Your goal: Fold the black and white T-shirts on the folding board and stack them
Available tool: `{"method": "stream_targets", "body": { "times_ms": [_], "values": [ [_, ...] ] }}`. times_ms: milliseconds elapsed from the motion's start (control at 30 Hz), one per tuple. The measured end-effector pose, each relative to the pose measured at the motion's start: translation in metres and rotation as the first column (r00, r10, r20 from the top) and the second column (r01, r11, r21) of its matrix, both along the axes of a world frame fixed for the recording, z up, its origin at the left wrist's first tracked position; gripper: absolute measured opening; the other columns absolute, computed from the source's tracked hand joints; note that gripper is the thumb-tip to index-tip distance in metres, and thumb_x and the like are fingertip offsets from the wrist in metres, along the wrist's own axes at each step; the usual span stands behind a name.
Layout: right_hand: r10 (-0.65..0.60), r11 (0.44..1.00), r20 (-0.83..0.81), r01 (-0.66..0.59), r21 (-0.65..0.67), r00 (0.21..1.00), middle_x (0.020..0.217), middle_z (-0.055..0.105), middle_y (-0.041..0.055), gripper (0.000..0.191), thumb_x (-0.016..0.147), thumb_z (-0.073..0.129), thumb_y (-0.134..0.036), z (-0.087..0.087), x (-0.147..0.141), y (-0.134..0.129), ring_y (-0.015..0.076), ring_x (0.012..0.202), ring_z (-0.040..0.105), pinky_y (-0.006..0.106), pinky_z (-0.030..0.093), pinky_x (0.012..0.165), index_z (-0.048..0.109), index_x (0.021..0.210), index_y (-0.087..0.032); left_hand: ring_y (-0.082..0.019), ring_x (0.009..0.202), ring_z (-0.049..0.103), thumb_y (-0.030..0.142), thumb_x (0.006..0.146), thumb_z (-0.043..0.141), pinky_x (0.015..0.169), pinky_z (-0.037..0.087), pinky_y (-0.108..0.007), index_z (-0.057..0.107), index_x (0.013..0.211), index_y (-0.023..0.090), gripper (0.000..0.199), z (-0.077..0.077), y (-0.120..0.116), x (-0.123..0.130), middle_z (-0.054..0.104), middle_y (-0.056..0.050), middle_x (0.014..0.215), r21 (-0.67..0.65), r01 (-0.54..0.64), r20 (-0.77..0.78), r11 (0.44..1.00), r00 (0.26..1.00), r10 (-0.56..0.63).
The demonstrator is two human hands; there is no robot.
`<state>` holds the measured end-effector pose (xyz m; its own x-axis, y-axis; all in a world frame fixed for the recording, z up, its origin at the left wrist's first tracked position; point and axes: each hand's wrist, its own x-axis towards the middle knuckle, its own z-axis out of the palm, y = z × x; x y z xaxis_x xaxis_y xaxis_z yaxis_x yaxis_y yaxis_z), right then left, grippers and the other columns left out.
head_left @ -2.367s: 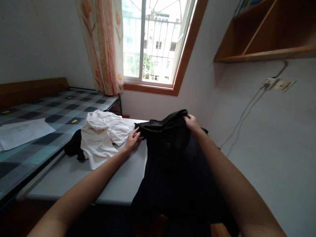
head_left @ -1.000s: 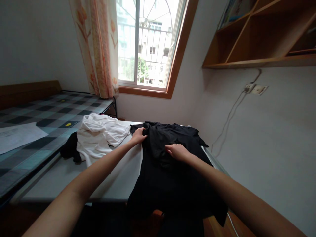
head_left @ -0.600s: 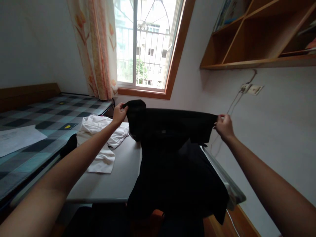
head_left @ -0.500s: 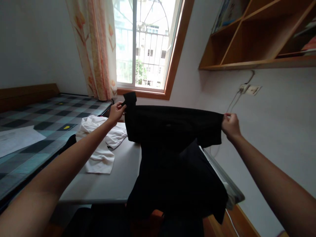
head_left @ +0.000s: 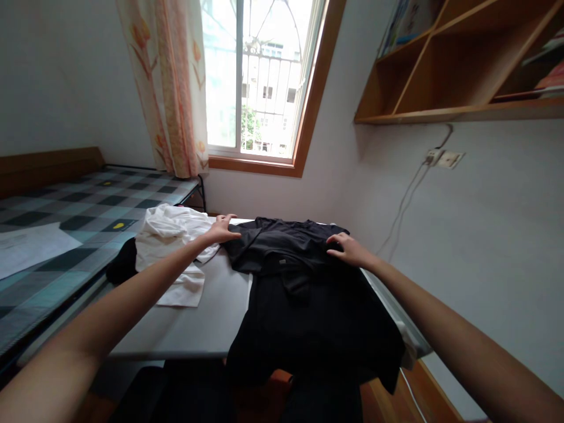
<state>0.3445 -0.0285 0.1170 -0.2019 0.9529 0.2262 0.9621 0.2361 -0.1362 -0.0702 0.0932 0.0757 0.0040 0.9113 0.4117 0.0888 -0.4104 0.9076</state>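
A black T-shirt (head_left: 308, 317) lies on the white table, its lower end hanging over the near edge. Its upper part is rumpled toward the far side, with a small label showing at the neck. My left hand (head_left: 224, 229) is at the left sleeve, thumb and fingers apart, gripping nothing. Over the right side of the shirt, my right hand (head_left: 348, 248) hovers with fingers curved and parted, also holding nothing. White clothing (head_left: 176, 232) lies in a loose heap left of the shirt, partly behind my left forearm.
The white table (head_left: 220, 317) stands beside a bed with a checked mattress (head_left: 145, 191), where a paper sheet (head_left: 35, 244) lies. A wooden shelf (head_left: 462, 70) juts from the right wall above a socket (head_left: 440, 157) with hanging cords. A curtain (head_left: 176, 88) hangs by the window.
The shirt's upper part, held up and stretched between both hands before, has come down onto the table. Both hands have let go, moved lower, and the right one has shifted inward.
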Motion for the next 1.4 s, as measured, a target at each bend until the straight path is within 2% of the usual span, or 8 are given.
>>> {"method": "stream_targets", "body": {
  "times_ms": [167,333,633,833,1000,1067,1200,1400],
  "values": [
    [0.147,0.988,0.267,-0.131,-0.076,0.952,0.126,0.057,0.0085,0.037,0.088,0.062,-0.037,-0.017,-0.049,-0.009,0.0245,0.110,0.057,0.043,0.049,0.092,0.059,0.122,-0.024,-0.033,0.116,0.048,0.034,0.048,0.086,0.102,0.035,-0.040,0.072,0.099,0.028,0.054,-0.003,-0.039,0.022,0.057,-0.007,0.117,-0.066,0.363,-0.816,0.929,0.517,-0.260],
    [0.170,0.982,0.314,-0.136,-0.127,0.934,0.121,0.059,0.0086,0.036,0.092,0.058,-0.037,-0.033,-0.068,-0.001,0.0209,0.102,0.061,0.043,0.052,0.087,0.057,0.122,-0.017,-0.030,0.112,0.049,0.059,0.060,0.077,0.095,0.039,-0.037,0.066,0.116,0.024,0.066,-0.004,-0.069,0.040,0.055,-0.009,0.121,-0.089,0.369,-0.969,0.925,0.183,-0.166],
    [-0.169,0.984,0.075,0.173,-0.042,0.983,0.092,0.072,0.0140,0.032,0.087,0.045,-0.037,0.017,-0.083,0.035,0.0234,0.084,0.065,0.029,0.042,0.070,0.069,0.084,-0.016,-0.021,0.077,0.064,0.031,0.084,0.059,0.073,0.046,-0.031,0.066,0.089,0.019,0.016,0.004,-0.097,0.066,0.066,-0.004,0.077,-0.153,0.331,-0.840,0.931,0.452,-0.299],
    [-0.028,0.999,-0.598,-0.001,-0.047,0.801,0.063,0.061,0.0014,0.043,0.083,0.046,-0.052,0.046,-0.123,0.037,0.0140,0.059,0.053,0.024,0.038,0.053,0.064,0.071,-0.014,-0.025,0.087,0.068,0.070,0.078,0.055,0.073,0.053,-0.036,0.049,0.129,0.015,0.075,0.018,-0.099,0.093,0.069,-0.015,0.101,-0.482,0.622,0.239,0.617,0.771,-0.590],
    [0.272,0.691,-0.654,-0.617,-0.378,0.705,0.076,0.068,0.0027,0.035,0.078,0.062,-0.048,0.049,-0.154,0.011,0.0124,0.065,0.061,0.022,0.046,0.058,0.069,0.082,-0.015,-0.027,0.101,0.065,0.040,0.075,0.071,0.084,0.053,-0.036,0.038,0.142,0.017,0.079,0.025,-0.081,0.088,0.064,-0.014,0.118,-0.404,0.424,0.331,0.811,0.894,-0.302],
    [0.286,0.784,-0.668,-0.568,-0.248,0.687,0.077,0.069,0.0045,0.030,0.083,0.057,-0.041,0.051,-0.156,0.014,0.0123,0.064,0.062,0.023,0.047,0.059,0.069,0.084,-0.014,-0.027,0.110,0.062,0.017,0.066,0.072,0.092,0.051,-0.037,0.034,0.146,0.019,0.088,0.021,-0.079,0.084,0.061,-0.012,0.126,-0.335,0.342,0.209,0.878,0.935,-0.285],
    [0.287,0.958,-0.601,-0.239,0.161,0.746,0.087,0.070,0.0069,0.023,0.087,0.051,-0.023,0.050,-0.153,0.041,0.0127,0.068,0.062,0.027,0.050,0.068,0.070,0.098,-0.014,-0.027,0.130,0.047,0.001,0.061,0.055,0.111,0.035,-0.042,0.042,0.143,0.020,0.086,0.014,-0.097,0.082,0.052,-0.009,0.141,-0.003,0.541,-0.196,0.841,0.824,-0.531],
    [0.344,0.925,-0.281,-0.375,-0.065,0.896,0.106,0.071,0.0089,0.034,0.081,0.066,-0.037,0.025,-0.170,0.056,0.0206,0.094,0.066,0.029,0.050,0.083,0.070,0.109,-0.018,-0.024,0.131,0.048,-0.001,0.069,0.048,0.109,0.038,-0.039,0.032,0.149,0.029,0.086,0.018,-0.140,0.092,0.049,-0.004,0.145,0.019,0.785,-0.784,0.619,0.396,-0.478]
  ]
}}
